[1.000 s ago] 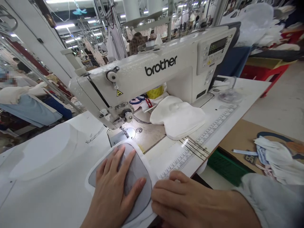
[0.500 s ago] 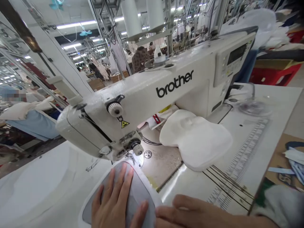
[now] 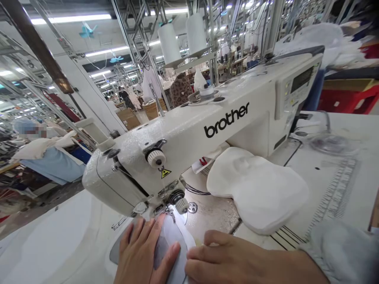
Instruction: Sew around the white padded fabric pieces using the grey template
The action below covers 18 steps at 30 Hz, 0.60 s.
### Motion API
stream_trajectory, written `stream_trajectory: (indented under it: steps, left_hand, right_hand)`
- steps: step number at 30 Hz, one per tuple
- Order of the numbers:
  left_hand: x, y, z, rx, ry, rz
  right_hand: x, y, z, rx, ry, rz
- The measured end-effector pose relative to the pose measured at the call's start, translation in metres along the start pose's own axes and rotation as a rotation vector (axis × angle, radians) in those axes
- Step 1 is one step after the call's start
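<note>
My left hand [image 3: 142, 252] lies flat, fingers stretched out, on a grey panel [image 3: 160, 252] with a white fabric border [image 3: 185, 234]. Its fingertips are close beside the lit presser foot [image 3: 170, 213] of a white Brother sewing machine [image 3: 183, 122]. The panel's far tip reaches the foot; much of the panel is hidden under my hand. At the panel's right edge, my right hand [image 3: 231, 256] is closed with bent fingers, pinching the white fabric border. A stack of white curved fabric pieces [image 3: 263, 193] rests under the machine arm, right of the needle area.
Printed ruler marks [image 3: 334, 193] run along the white table at right, near a clear round dish [image 3: 333, 144]. White thread cones [image 3: 197, 35] stand above the machine. A red crate [image 3: 340, 96] is behind at right. Farther back, a person sits among blue and white cloth.
The panel has moved forward to the presser foot, with my left fingertips closer to the needle. My right hand stays at the fabric edge. My view has tilted up slightly.
</note>
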<state>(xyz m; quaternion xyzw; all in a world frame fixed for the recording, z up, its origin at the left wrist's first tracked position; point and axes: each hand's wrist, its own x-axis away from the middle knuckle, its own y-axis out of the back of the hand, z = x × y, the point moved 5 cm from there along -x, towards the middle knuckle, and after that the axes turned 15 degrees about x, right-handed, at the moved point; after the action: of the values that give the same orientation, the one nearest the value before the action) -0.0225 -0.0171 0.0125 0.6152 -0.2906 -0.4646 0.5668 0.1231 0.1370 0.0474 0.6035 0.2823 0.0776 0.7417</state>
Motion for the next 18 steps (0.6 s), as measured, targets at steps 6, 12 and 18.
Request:
stream_trajectory:
  steps: [6,12,18]
  left_hand:
    - [-0.006,0.005,-0.001,0.097,0.019,-0.115]
    - [-0.011,0.013,-0.001,0.127,-0.038,-0.157]
    - [-0.006,0.005,0.005,0.091,-0.043,-0.083]
  right_hand:
    - [-0.006,0.003,0.001,0.094,0.097,-0.01]
    - [-0.005,0.002,0.001,0.127,0.074,-0.015]
    - [-0.006,0.004,0.002,0.125,0.029,-0.041]
